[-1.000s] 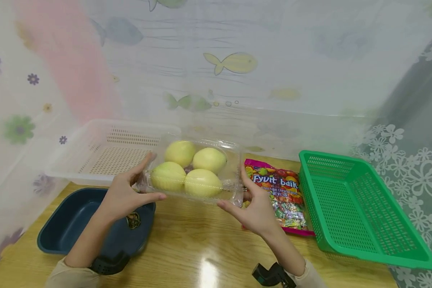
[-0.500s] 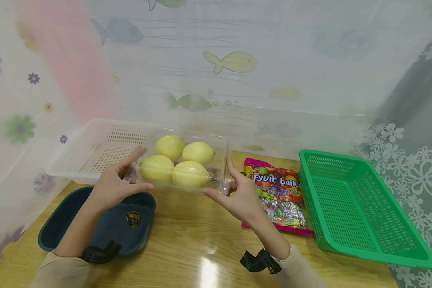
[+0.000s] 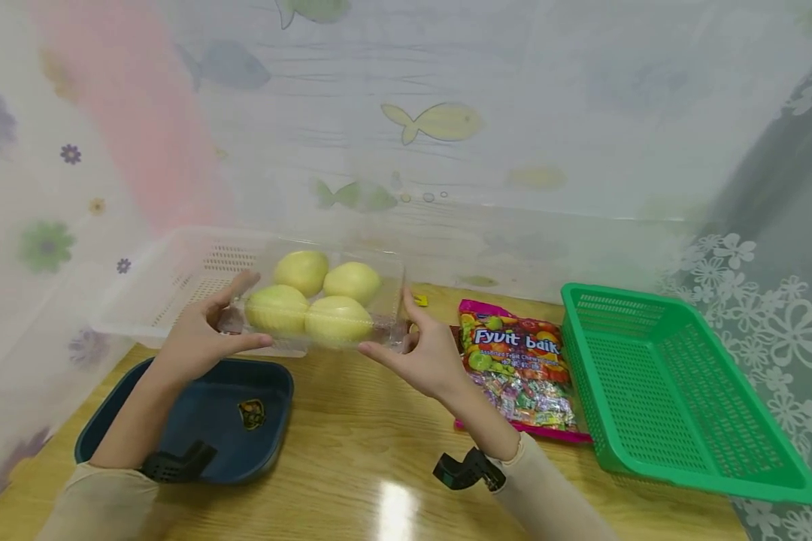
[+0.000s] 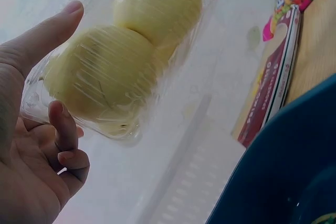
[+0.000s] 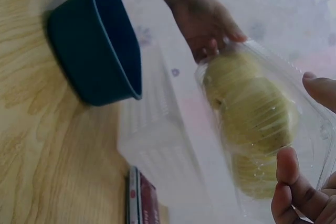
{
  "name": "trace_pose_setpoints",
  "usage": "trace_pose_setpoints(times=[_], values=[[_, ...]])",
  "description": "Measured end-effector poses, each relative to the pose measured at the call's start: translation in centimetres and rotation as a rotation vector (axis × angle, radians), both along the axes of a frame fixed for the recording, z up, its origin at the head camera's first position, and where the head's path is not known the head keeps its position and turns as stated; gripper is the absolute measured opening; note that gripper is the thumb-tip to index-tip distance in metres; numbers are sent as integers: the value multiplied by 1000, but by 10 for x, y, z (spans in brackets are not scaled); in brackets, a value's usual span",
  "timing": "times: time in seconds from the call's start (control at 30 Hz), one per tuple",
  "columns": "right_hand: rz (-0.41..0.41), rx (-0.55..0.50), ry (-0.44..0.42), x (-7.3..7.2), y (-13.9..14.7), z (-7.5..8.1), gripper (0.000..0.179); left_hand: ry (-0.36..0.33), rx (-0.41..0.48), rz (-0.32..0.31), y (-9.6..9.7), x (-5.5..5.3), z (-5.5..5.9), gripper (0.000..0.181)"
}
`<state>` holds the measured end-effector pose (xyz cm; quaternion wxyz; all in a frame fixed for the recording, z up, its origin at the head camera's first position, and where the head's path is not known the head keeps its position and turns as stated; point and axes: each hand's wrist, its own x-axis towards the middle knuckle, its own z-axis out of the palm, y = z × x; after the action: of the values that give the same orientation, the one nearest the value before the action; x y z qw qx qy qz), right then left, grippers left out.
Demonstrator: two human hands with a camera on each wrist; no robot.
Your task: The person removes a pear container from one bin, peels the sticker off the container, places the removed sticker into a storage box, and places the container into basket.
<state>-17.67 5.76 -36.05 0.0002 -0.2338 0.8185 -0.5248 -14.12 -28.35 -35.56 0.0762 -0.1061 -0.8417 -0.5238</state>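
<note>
A clear plastic fruit box (image 3: 390, 282) packed with several round, pale yellow-green fruits (image 3: 339, 319) is held up between both hands in the head view. My left hand (image 3: 199, 342) grips its left end, thumb along the near side. At the opposite end my right hand (image 3: 428, 357) grips it, thumb toward the front. The left wrist view shows the left thumb and curled fingers at the box's edge beside the fruit (image 4: 100, 77). In the right wrist view, both hands are around the box, raised above the table. Part of a white basket (image 3: 176, 278) lies behind the left hand and box.
A dark blue basin (image 3: 210, 443) stands at the front left, under the left forearm. A candy bag (image 3: 521, 368) lies right of the right hand, next to a green basket (image 3: 656, 391). A flat dark red box (image 4: 268, 87) lies partly hidden behind the right hand.
Both hands have carried the fruit box leftward, so it now overlaps more of the white basket. The basin, candy bag and green basket have stayed put.
</note>
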Motion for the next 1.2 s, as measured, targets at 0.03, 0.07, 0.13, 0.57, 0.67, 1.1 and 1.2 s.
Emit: trace_pose_setpoints(times=[0.03,0.07,0.13,0.57,0.67,1.1,1.2], values=[[5,0,4,-1,-2,0,107,-2,-2,4,-2,0,0,97],[13,-3,3,-3,-5,0,107,-3,-5,9,-5,0,0,96],[19,-3,1,-6,-9,0,108,3,-14,17,-9,-1,-1,96],[24,23,-33,-23,-35,0,109,-33,34,15,-35,-15,-2,95],[29,23,-35,-27,-41,-3,108,-38,24,19,-41,-19,-3,96],[103,-13,-98,-47,-58,1,113,-42,-38,41,-63,-34,-4,99],[121,-29,-108,-53,-63,2,113,-48,-37,35,-68,-36,-3,101]])
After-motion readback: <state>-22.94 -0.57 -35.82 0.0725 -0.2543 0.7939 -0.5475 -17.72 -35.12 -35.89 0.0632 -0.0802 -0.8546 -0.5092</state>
